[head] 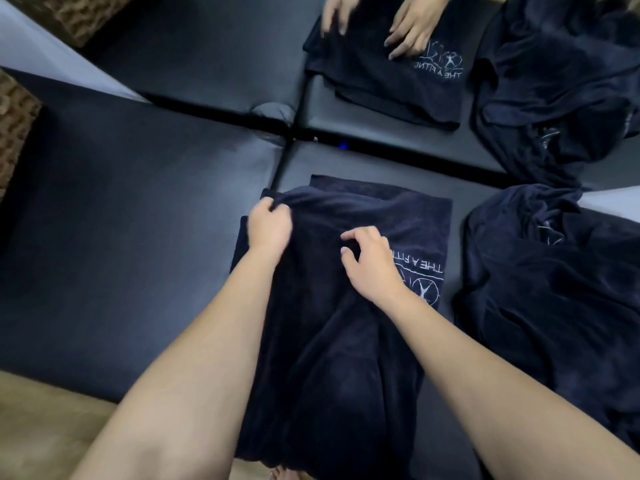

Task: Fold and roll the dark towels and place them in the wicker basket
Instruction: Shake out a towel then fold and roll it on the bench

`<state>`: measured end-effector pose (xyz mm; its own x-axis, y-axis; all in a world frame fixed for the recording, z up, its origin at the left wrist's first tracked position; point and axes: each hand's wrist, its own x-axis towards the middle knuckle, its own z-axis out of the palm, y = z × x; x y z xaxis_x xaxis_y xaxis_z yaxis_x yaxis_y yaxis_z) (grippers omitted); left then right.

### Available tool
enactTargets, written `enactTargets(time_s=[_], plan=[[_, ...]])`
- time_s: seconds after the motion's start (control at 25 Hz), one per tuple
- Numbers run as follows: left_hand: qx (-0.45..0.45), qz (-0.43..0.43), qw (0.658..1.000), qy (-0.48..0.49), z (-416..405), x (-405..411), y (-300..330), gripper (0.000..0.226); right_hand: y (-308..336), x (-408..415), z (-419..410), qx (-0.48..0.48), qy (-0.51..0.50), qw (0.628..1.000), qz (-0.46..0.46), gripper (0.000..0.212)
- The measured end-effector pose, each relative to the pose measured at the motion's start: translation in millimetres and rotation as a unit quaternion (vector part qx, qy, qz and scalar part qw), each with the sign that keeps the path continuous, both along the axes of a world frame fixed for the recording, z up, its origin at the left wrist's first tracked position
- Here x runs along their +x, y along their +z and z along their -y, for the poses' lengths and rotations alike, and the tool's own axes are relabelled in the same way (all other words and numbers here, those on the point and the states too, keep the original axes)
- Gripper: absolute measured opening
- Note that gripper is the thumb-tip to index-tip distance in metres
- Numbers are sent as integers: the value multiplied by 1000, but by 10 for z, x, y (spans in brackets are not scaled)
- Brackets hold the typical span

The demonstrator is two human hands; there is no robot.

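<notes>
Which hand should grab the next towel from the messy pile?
Probably the right hand: the unfolded pile lies on its side, while the left hand grips the towel across from it.

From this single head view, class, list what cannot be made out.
- Wicker basket: cut off by the left edge, contents unseen.
- Towel logo text: partly covered by the right hand.
- Left hand fingertips: buried in towel fabric.
- Second person's hands: cropped at the top edge.

The wicker basket [15,126] is cut by the left edge; the towel's [329,341] lettering is partly covered.
</notes>
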<state>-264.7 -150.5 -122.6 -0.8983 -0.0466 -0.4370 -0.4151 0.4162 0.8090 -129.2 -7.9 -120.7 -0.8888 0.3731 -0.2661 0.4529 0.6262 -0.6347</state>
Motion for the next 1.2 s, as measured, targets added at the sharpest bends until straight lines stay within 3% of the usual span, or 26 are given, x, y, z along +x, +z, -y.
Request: enactTargets(time_s=[0.08,0.12,0.2,0.28,0.32,0.4,0.44,0.52,0.6,0.68,0.76,0.88,0.96,1.08,1.2], plan=[[4,-26,994,108,218,-86,15,15,24,-102,-88,20,-8,1000,4,27],[-30,-6,995,100,307,-100,29,14,32,-170,-115,33,-12,999,8,27],[-145,53,988,-6,414,-53,-14,30,56,-309,-129,62,-15,998,12,27],[-224,57,969,-84,408,-1,-60,45,86,-489,-99,94,-6,996,1,28],[-214,50,971,-97,376,-23,-76,55,98,-592,-89,109,0,994,-1,29],[-105,70,991,-53,278,-122,-26,71,121,-788,-118,123,5,992,12,31],[-50,87,995,-28,228,-179,1,67,127,-882,-146,119,1,993,24,34],[-5,99,995,-25,137,-310,28,36,95,-1046,-198,110,2,992,59,43],[-1,90,990,-106,113,-377,11,10,41,-1212,-227,103,21,989,105,59],[-6,93,979,-182,107,-373,-36,22,-14,-1340,-247,84,40,985,146,75],[9,81,982,-170,126,-386,-72,23,-79,-1430,-241,90,59,979,174,82],[33,48,989,-139,132,-474,-107,3,-114,-1515,-236,163,73,970,165,50],[6,55,985,-163,109,-522,-77,10,-96,-1541,-208,162,82,974,138,28],[140,114,979,-93,79,-518,10,24,-51,-1575,-119,101,109,986,76,19],[279,178,944,-5,147,-509,33,29,27,-1670,-6,-39,98,993,53,21]])
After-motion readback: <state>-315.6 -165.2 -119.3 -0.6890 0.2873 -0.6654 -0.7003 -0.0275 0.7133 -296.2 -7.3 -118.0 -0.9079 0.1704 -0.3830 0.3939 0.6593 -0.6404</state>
